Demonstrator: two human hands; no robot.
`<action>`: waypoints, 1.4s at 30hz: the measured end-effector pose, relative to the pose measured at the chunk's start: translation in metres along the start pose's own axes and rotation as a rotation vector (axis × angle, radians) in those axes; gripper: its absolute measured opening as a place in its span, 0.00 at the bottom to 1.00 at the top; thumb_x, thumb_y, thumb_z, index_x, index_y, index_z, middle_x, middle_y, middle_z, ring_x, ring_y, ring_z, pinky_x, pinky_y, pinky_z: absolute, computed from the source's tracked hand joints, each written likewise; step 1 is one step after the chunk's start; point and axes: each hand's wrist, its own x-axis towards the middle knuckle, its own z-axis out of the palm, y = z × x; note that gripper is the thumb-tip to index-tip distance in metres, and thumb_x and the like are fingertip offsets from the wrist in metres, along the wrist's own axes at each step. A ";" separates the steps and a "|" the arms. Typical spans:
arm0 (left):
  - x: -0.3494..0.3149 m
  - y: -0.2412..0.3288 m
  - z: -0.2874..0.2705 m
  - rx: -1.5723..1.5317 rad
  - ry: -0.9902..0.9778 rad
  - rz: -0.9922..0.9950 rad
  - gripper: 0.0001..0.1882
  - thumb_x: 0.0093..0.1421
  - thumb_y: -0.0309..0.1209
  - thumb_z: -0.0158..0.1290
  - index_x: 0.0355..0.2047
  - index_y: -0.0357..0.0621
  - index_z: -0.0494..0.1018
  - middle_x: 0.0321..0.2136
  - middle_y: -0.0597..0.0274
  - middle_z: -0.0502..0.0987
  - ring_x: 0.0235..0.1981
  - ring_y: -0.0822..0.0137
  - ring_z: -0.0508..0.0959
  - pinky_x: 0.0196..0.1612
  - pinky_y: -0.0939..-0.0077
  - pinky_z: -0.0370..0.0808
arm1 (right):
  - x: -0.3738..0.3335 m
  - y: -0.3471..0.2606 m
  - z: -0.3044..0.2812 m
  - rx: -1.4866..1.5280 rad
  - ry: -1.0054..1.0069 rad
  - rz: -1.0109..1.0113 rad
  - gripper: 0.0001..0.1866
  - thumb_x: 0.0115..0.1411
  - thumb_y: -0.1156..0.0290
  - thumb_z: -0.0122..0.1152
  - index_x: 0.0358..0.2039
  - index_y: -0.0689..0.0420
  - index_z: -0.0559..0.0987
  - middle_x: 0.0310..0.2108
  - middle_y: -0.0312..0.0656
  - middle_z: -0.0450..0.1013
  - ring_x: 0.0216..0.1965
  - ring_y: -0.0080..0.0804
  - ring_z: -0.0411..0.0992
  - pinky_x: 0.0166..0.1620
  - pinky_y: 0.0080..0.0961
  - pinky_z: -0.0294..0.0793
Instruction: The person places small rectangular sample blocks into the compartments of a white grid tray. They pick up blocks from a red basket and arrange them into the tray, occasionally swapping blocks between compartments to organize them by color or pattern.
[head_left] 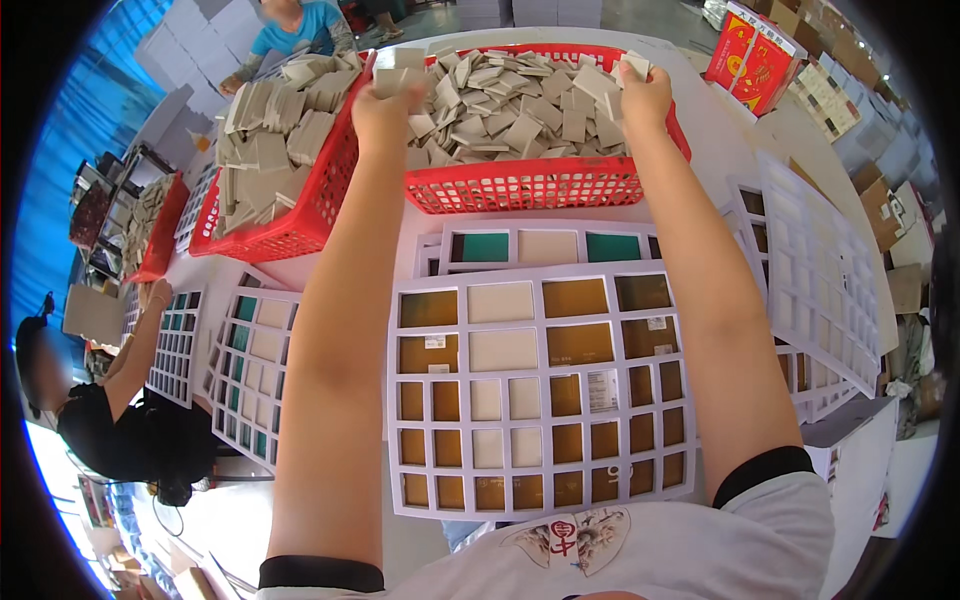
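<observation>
My left hand [388,105] is closed on a few flat grey squares [398,62] above the edge where two red baskets meet; it is slightly blurred. Over the right part of the middle red basket [530,185], my right hand [646,98] grips more flat grey pieces [634,64]. That basket is heaped with loose grey squares [522,132]. Below my forearms lies a white grid frame [466,380] with rectangular openings. Brown, printed and pale surfaces show through its openings.
A second red basket [312,228] of grey pieces stands at left, a third [160,235] farther left. More white frames [815,280] lean at right. A red box [748,62] stands at the far right. Two people work nearby, one in blue [295,30], one in black [150,440].
</observation>
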 end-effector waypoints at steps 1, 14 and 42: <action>-0.016 0.008 0.019 -0.251 -0.040 -0.133 0.18 0.59 0.23 0.58 0.49 0.31 0.71 0.46 0.56 0.77 0.48 0.65 0.77 0.52 0.68 0.75 | -0.005 -0.006 0.001 -0.003 0.029 -0.019 0.18 0.56 0.69 0.68 0.42 0.65 0.73 0.40 0.50 0.76 0.40 0.38 0.75 0.44 0.33 0.73; -0.246 -0.006 0.076 -0.908 -0.237 -0.425 0.22 0.63 0.32 0.55 0.57 0.46 0.65 0.52 0.60 0.72 0.56 0.58 0.71 0.54 0.47 0.72 | -0.226 -0.076 -0.066 0.321 -0.450 0.303 0.13 0.58 0.70 0.62 0.41 0.63 0.76 0.36 0.41 0.76 0.39 0.27 0.73 0.42 0.29 0.70; -0.506 0.058 -0.088 -0.658 -0.023 -0.606 0.31 0.58 0.33 0.61 0.59 0.37 0.64 0.53 0.47 0.73 0.53 0.48 0.76 0.53 0.51 0.78 | -0.429 -0.113 -0.246 -0.503 -1.108 0.009 0.15 0.51 0.82 0.65 0.40 0.60 0.75 0.29 0.38 0.70 0.31 0.26 0.71 0.36 0.25 0.72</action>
